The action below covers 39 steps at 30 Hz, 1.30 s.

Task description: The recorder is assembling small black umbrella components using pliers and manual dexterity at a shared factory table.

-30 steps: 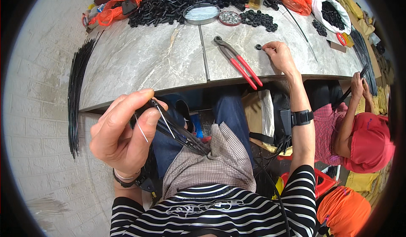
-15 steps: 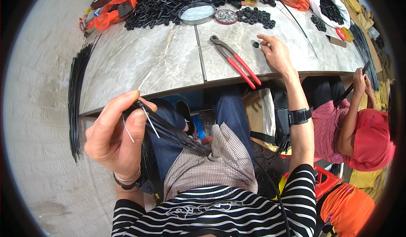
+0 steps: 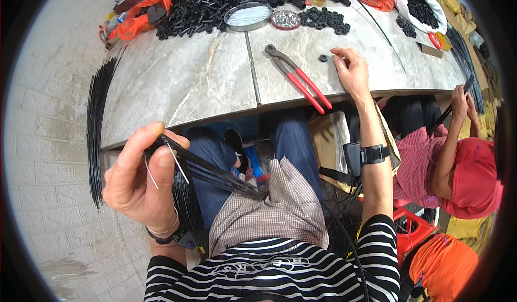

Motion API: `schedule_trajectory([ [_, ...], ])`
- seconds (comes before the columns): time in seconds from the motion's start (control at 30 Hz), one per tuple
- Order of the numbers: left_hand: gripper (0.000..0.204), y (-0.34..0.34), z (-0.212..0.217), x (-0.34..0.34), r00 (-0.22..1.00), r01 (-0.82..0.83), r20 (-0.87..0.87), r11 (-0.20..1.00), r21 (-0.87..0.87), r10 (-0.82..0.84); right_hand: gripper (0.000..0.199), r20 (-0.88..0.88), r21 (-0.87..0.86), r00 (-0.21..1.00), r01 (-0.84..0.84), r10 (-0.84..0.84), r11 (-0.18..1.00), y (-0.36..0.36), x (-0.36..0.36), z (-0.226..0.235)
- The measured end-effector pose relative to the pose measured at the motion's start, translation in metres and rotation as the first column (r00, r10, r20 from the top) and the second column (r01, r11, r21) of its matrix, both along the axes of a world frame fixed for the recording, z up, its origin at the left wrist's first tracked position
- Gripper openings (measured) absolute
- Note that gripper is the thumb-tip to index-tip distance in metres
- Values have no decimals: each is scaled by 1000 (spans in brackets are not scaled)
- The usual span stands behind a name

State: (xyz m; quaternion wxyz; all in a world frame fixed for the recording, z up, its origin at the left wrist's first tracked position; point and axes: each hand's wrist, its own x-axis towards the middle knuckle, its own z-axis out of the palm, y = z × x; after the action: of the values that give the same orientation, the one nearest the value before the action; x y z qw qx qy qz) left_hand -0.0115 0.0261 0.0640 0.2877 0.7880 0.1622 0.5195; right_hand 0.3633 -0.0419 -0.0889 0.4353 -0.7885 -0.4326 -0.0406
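Note:
My left hand (image 3: 141, 175) pinches the ends of a bundle of thin black strips (image 3: 218, 173) between thumb and fingers, in front of the table edge. Two thin white pins (image 3: 176, 163) stick out at the pinched end; the bundle's other end lies on my checked apron (image 3: 269, 221). Over the table, my right hand (image 3: 353, 75) has its thumb and forefinger apart, with nothing visible between them. Just left of these fingertips a small black ring (image 3: 323, 58) lies on the tabletop. Cutting pliers with red handles (image 3: 299, 78) lie farther left, their handles reaching over the front edge.
Along the back lie a heap of black tubular parts (image 3: 215, 6), a round tray of white pins (image 3: 249, 16), a dish of small metal pieces (image 3: 285, 20) and several black rings (image 3: 326, 20). Black strips (image 3: 102, 130) hang off the table's left end. A co-worker (image 3: 452, 156) sits at right.
My left hand has shifted slightly left with the bundle. My right hand's fingers have drawn a little closer together and moved slightly away from the black ring.

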Motion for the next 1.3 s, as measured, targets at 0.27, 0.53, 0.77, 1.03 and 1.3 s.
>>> schedule_trajectory([
  [0.27, 29, 3, 2, 2, 999, 40, -22, 999, -22, -40, 31, 142, -6, 979, -146, 146, 989, 2, -7, 4],
  [0.53, 26, 4, 5, -3, 996, 67, -57, 998, -10, -67, 24, 218, -119, 968, -104, 128, 987, 7, -8, 6],
  [0.77, 29, -1, 2, -10, 998, 45, -53, 999, 2, -45, 19, -656, 377, 707, 5, 263, 926, -12, 20, -5],
  [1.03, 25, -2, 0, -15, 999, 5, 33, 1000, -1, -5, 27, -413, 909, -4, 63, 911, 412, -41, -57, 48],
  [1.3, 24, -3, -6, -11, 998, -53, 36, 996, -67, 56, 20, -482, 872, 123, -24, 868, 488, -45, -116, 60],
])
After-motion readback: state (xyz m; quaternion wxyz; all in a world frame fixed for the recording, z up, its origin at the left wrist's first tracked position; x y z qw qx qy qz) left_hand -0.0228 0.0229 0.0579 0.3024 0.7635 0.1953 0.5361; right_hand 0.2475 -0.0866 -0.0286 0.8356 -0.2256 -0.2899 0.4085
